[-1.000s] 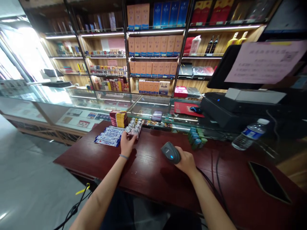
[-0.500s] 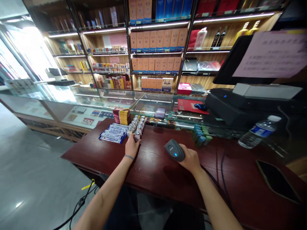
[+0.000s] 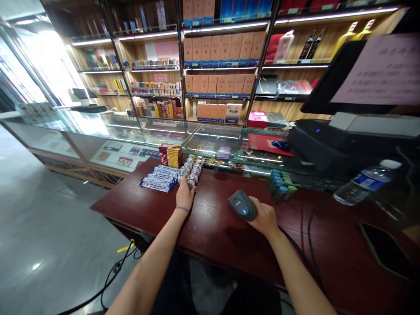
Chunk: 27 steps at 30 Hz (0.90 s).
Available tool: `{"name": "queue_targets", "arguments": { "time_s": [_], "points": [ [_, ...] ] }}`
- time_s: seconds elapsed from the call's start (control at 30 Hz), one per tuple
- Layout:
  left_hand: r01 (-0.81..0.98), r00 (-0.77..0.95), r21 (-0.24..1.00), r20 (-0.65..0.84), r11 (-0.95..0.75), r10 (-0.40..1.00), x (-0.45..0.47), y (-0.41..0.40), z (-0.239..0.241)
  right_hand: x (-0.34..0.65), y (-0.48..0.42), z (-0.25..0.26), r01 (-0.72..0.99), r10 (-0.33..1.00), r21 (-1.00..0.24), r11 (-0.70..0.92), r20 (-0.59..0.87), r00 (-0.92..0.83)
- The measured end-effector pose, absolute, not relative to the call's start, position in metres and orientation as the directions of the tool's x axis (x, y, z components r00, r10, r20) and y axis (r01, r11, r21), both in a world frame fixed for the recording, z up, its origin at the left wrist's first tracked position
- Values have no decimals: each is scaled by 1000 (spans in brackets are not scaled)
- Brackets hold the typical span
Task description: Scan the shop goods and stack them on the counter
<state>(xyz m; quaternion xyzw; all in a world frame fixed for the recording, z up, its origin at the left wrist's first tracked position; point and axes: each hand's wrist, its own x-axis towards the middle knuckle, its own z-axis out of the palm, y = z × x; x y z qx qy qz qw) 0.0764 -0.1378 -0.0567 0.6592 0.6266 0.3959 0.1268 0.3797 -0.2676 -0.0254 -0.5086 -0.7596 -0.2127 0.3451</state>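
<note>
My right hand [image 3: 266, 218] grips a dark barcode scanner [image 3: 243, 204] with a blue light, held just above the dark red wooden counter [image 3: 210, 227]. My left hand [image 3: 185, 195] reaches forward, and its fingers close round a small silver-capped bottle [image 3: 191, 180] at the near end of a cluster of small bottles [image 3: 193, 168]. Left of that cluster lies a row of blue and white packets [image 3: 159, 178]. A stack of red and yellow packs [image 3: 171, 155] stands behind them.
Green and blue small containers [image 3: 280, 183] stand right of the scanner. A water bottle [image 3: 367, 183] lies on its side at the right, a black phone [image 3: 389, 251] nearer me. A register with monitor [image 3: 341, 131] and glass display cases [image 3: 131, 135] lie beyond. Cables [image 3: 306, 236] cross the counter.
My left hand has moved from holding a bottle slightly raised to setting it down against the near end of the cluster. The view has drifted left and down. My right hand keeps the scanner.
</note>
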Motion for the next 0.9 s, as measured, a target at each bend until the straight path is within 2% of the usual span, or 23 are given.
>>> {"name": "queue_targets", "arguments": {
  "time_s": [0.13,0.4,0.7,0.9],
  "points": [
    [718,-93,667,374,-198,923,77,-137,-58,380,-267,-25,917,618,-18,397,744,-253],
    [654,-96,707,431,-269,897,76,-142,-55,382,-266,-31,927,678,-77,366,705,-209],
    [539,-170,764,512,-355,842,72,-147,-53,382,-268,-27,924,679,-86,372,704,-208],
    [615,-215,652,680,-443,701,72,-153,-42,384,-270,-20,929,690,-82,362,694,-208]
  ]
}}
